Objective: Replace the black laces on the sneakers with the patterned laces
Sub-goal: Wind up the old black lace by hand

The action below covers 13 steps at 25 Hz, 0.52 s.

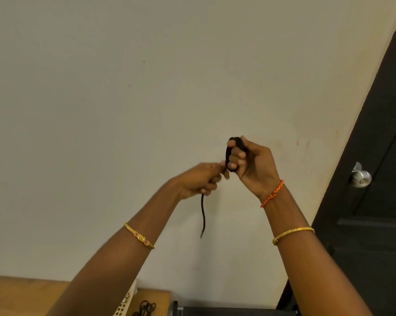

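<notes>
**Black lace being wound into a coil, hands raised before a cream wall**

Black shoelace (pixel 235 153) was looped around the curled fingers of the right hand (pixel 251 165), just right of the frame's centre. The left hand (pixel 199 181), touching the coil from the left, pinched the same lace, its loose tail hanging straight down below. No sneakers or patterned laces were in view. Another black lace (pixel 147 307) lay coiled on the wooden table (pixel 21 293) at the bottom left, beside a white basket (pixel 124 304). A dark door (pixel 379 201) with a metal knob (pixel 361 177) filled the right edge. Judging from this, winding should go best with the tail kept lightly taut and each turn laid flat beside the last, so the bundle stays neat.
</notes>
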### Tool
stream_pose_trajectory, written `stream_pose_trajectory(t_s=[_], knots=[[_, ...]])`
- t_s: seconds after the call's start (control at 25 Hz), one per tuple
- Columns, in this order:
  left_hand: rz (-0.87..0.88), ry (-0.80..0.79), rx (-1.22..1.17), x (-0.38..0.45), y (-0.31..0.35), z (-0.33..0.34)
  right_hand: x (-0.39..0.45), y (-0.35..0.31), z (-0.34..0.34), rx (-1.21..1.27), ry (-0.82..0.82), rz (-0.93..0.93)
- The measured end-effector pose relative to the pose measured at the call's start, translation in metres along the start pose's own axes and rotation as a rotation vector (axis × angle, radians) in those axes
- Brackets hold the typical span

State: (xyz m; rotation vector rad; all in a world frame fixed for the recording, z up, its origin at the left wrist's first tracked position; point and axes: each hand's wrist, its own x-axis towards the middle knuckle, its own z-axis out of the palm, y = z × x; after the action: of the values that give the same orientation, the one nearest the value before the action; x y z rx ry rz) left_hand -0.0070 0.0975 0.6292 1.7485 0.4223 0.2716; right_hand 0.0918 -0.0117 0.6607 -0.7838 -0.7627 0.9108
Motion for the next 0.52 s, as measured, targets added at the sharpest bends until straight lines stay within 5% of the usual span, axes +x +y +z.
stream_pose_trajectory(t_s=[0.2, 0.52], knots=[[0.003, 0.010, 0.124, -0.014, -0.004, 0.021, 0.022, 0.004, -0.012, 0.055, 0.197, -0.180], [0.221, 0.237, 0.575, -0.025, 0.063, -0.006, 0.016, 0.024, -0.021, -0.549, 0.172, -0.123]])
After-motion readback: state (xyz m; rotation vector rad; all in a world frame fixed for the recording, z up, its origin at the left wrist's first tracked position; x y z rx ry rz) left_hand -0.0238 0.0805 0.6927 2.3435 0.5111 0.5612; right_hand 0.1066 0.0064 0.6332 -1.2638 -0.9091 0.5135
